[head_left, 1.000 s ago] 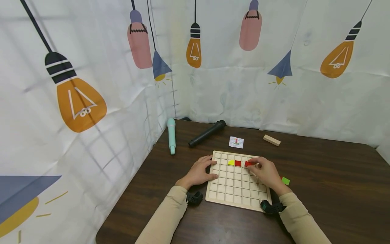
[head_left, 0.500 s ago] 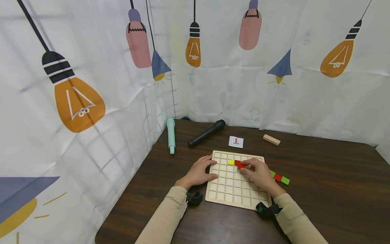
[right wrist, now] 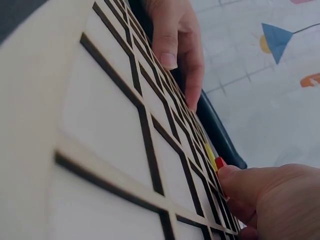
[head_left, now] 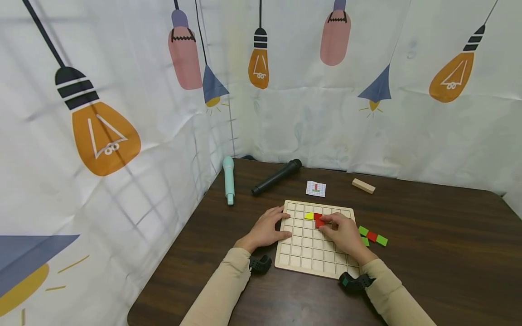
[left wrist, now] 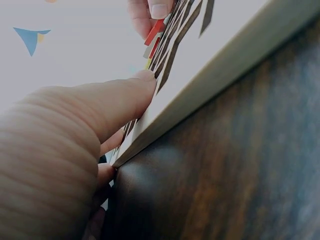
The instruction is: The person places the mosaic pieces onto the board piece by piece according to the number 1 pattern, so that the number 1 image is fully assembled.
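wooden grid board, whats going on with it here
A person's right hand pinches a red tile at the wooden grid board, just on the near side of another red tile, which lies beside a yellow piece. The left hand rests on the board's left edge. Loose green and red tiles lie on the table to the board's right.

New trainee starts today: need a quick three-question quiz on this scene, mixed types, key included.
1. Multiple choice: what does the right hand pinch?
A) a yellow piece
B) a red tile
C) a wooden stick

2. True or false: the left hand touches the left edge of the gridded board.

3. Fill in: on the table, right of the gridded board, a ____ tile sits between two green tiles.

Key: 1 B; 2 true; 3 red.
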`<state>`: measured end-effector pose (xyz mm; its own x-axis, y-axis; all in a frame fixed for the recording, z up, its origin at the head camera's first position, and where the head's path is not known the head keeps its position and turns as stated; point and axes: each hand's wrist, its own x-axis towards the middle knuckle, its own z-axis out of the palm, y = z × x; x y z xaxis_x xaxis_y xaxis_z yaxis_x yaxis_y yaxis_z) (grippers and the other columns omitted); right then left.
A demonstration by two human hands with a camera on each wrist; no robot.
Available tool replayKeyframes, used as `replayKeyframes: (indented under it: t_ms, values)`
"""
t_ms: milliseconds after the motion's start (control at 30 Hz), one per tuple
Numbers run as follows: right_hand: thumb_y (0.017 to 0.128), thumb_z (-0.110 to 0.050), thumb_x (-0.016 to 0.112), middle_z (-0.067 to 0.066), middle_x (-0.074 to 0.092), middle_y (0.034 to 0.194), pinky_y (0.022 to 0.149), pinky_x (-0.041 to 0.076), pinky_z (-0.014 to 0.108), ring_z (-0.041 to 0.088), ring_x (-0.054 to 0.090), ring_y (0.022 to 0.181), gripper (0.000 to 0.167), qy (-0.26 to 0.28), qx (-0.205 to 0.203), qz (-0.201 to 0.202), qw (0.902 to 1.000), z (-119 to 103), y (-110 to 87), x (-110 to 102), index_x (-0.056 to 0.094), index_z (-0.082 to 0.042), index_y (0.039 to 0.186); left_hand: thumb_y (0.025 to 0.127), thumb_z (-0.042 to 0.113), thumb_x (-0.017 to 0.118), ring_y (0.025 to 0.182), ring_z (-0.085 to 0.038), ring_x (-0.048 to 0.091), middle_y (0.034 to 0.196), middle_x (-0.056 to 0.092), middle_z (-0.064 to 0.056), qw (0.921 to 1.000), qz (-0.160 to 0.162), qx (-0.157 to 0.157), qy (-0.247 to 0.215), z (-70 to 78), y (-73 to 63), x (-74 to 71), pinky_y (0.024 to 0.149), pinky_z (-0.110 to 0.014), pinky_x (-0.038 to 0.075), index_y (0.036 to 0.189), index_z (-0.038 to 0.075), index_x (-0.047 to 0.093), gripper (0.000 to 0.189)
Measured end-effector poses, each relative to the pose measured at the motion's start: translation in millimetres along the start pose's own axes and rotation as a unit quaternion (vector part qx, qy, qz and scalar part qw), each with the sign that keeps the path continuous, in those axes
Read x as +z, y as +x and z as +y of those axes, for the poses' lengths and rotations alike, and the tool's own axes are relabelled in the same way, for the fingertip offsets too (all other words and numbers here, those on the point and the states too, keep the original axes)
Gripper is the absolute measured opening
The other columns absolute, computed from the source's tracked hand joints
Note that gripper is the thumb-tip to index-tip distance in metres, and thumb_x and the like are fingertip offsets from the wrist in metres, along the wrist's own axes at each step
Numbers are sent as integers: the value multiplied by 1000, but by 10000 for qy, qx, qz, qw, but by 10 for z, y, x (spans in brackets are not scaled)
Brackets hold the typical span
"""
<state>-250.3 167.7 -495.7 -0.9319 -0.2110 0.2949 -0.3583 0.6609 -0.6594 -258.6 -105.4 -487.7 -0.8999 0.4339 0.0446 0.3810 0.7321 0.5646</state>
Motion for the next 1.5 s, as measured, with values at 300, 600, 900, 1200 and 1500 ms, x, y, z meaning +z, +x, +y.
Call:
replayKeyframes:
  t_ms: [300,600,900,1200,1500]
  values:
    - [84,-20,79,-2,64,95,59,37,26,13,46,69,22,-217,-44,130,9997,-42,-4,39,75,-13,104,90,40,69,147,-25,21,158,30,-6,10000,19,-31,34,13,-2,-9,115,-53,24,140,16,53,58]
    - [84,-20,79,-3,63,94,59,35,27,13,46,69,22,-308,77,182,9993,-40,-13,48,75,-14,105,90,41,69,147,-25,21,158,30,-5,10000,1,-15,54,21,19,-2,115,-52,24,141,17,53,59]
    - [84,-19,79,-1,63,95,60,34,28,14,45,70,24,-277,124,178,9994,-41,-28,34,75,-13,106,90,41,69,147,-25,21,158,30,-5,10000,-31,-4,24,36,22,-7,115,-53,24,141,17,52,59]
    - [83,-20,79,0,64,96,63,36,30,16,46,73,25,-284,105,220,9993,-39,-41,31,75,-12,107,91,44,67,147,-25,21,158,30,-4,9999,-51,90,49,0,32,14,115,-52,23,141,18,52,58]
    - [87,-18,75,-1,65,98,73,47,34,16,57,86,20,199,2,534,9984,-18,-79,21,75,-13,106,91,42,68,147,-25,22,158,31,-4,10000,7,6,-9,-23,15,10,115,-52,24,140,16,53,58]
